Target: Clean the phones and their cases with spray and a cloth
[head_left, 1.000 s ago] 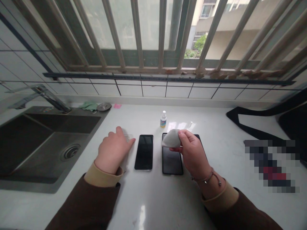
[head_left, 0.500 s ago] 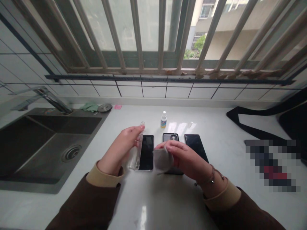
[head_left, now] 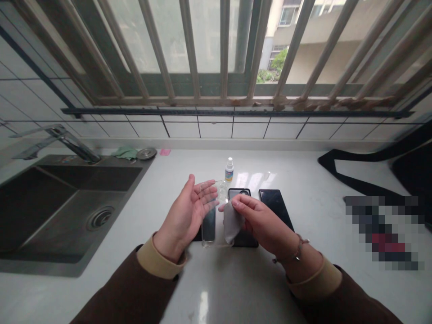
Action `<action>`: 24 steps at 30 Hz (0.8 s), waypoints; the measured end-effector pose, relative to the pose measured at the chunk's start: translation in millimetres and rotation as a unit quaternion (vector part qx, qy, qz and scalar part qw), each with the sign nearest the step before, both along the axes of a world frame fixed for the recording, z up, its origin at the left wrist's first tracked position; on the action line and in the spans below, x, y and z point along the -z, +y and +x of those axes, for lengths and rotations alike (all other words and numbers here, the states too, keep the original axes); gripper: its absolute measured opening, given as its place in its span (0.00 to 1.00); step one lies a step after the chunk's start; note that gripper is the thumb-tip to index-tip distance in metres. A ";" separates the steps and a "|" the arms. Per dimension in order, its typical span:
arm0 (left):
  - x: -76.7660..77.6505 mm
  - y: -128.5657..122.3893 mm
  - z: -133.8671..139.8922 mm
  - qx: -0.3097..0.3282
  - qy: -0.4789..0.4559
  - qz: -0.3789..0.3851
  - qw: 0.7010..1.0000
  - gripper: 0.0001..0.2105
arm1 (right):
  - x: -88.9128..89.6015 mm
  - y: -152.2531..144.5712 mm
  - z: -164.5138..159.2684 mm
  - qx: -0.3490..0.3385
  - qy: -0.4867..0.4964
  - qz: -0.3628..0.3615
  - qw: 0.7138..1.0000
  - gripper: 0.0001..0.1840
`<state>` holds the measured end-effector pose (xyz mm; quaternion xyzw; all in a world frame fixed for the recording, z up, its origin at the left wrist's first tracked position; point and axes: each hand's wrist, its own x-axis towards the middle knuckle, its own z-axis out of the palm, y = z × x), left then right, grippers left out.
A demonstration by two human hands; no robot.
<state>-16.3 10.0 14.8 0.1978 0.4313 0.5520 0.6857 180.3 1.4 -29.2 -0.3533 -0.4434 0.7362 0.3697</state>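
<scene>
A clear phone case (head_left: 208,243) is upright between my hands, above the dark phone on the counter. My left hand (head_left: 184,211) is open, thumb raised and fingers stretched out against or just behind the case; I cannot tell if they bear its weight. My right hand (head_left: 258,218) pinches a grey cloth (head_left: 232,223) at the case's right edge, one fingertip showing past the cloth. Below the cloth lies a black-edged phone case (head_left: 249,238), partly covered by my right hand. Right of it rests a black phone (head_left: 275,202).
Behind the phones stands a small white bottle (head_left: 229,170). A sink (head_left: 101,180) with a faucet (head_left: 74,144) is at left, with a green cloth (head_left: 124,152), a metal drain lid (head_left: 146,154) and a pink piece (head_left: 165,152) behind. A black strap (head_left: 351,180) lies at right.
My left hand has turned palm toward me and loosened, its fingers now spread. The clear case has swung round to face me and moved right, against the cloth in my right hand.
</scene>
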 end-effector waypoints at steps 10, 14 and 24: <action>2.9 -8.4 8.8 0.087 -0.083 0.043 0.992 0.35 | 0.4 0.9 -3.6 0.066 0.042 -0.040 0.996 0.26; 3.4 -10.5 10.3 0.120 -0.091 0.056 0.987 0.32 | -3.5 0.1 -3.1 0.061 0.070 -0.048 0.995 0.24; 4.2 -11.7 11.0 0.132 -0.106 0.076 0.983 0.26 | -4.4 0.6 -3.4 0.075 0.053 -0.021 0.996 0.23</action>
